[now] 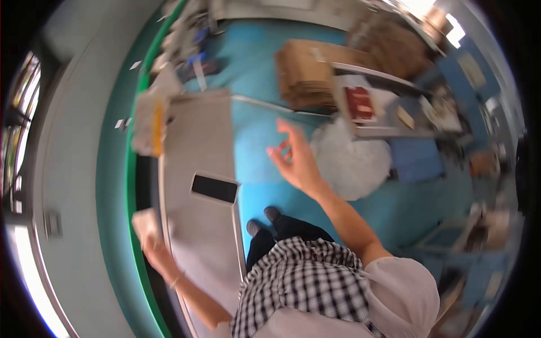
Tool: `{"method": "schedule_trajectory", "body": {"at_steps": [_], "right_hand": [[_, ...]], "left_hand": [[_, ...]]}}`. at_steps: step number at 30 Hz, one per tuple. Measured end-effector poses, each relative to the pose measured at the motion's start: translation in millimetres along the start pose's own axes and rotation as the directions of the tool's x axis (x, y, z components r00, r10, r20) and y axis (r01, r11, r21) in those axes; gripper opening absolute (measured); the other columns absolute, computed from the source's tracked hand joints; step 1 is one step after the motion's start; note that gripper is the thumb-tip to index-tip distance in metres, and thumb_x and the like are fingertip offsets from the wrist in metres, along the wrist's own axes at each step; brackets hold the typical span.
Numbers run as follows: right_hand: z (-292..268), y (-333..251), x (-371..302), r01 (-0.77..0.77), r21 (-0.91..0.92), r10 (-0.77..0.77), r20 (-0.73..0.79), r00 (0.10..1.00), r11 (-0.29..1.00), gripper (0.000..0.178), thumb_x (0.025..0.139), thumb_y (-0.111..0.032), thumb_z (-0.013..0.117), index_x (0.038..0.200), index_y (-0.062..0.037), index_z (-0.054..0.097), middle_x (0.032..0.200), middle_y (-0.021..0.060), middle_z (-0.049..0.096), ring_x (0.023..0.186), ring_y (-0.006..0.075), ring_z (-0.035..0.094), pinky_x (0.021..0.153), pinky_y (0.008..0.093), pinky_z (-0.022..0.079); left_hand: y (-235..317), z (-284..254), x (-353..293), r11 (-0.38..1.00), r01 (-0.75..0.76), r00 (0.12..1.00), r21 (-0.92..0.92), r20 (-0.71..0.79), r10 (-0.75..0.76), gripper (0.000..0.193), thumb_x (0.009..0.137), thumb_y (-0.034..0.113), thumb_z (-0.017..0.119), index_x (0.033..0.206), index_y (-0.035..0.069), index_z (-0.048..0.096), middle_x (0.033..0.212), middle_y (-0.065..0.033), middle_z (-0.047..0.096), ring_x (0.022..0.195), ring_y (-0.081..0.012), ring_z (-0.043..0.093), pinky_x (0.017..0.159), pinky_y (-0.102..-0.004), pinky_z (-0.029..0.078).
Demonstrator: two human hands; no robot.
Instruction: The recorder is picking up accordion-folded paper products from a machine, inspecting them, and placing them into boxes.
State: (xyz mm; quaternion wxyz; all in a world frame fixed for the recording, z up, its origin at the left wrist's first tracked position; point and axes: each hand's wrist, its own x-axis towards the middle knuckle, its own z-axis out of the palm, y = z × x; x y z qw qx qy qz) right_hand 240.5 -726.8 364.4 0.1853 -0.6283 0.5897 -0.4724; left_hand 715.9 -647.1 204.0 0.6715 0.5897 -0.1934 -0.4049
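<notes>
My left hand point(159, 254) reaches out at the left, over the dark strip beside the green edge. Its fingers are closed on a pale boxy thing point(145, 221), blurred by motion; I cannot make out its exact kind. My right hand point(294, 160) hangs in the air over the blue floor, right of the table, holding nothing. Its fingers are loosely bent and apart. On the grey-beige table point(200, 135) between my arms lies a flat black rectangle with a pale rim point(214, 188), close to the table's right edge.
A white and yellow package point(149, 124) is by the green rail point(131, 169). To the right are stacked flat cardboard point(304, 67), a bulging white bag point(352, 160) and a grey-edged cart point(389, 133) with papers on it. Blue containers point(418, 159) stand beyond.
</notes>
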Motion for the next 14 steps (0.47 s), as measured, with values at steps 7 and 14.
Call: {"method": "schedule_trajectory", "body": {"at_steps": [7,14], "right_hand": [[-242,197,36,-0.553,-0.368,0.115,-0.748,0.653,0.747,0.057,0.092,-0.034,0.060,0.139,-0.0046,0.046,0.115,0.0206,0.068,0.108,0.0400,0.063,0.108,0.0580,0.031],[-181,216,10,-0.806,-0.358,0.391,-0.734,0.555,0.472,0.055,0.089,-0.035,0.066,0.133,-0.0061,0.050,0.109,0.0195,0.071,0.095,0.0364,0.067,0.103,0.0674,0.030]], "left_hand": [[-36,21,14,0.684,-0.467,0.778,0.560,-0.108,0.619,0.082,0.081,0.047,0.080,0.128,-0.014,0.053,0.122,-0.0288,0.064,0.105,-0.0332,0.066,0.092,-0.0436,0.055],[-21,12,26,0.331,0.272,0.729,0.903,-0.418,0.541,0.097,0.088,0.047,0.058,0.149,-0.011,0.010,0.151,-0.0361,0.018,0.136,-0.0482,0.029,0.106,-0.0654,0.032]]}}
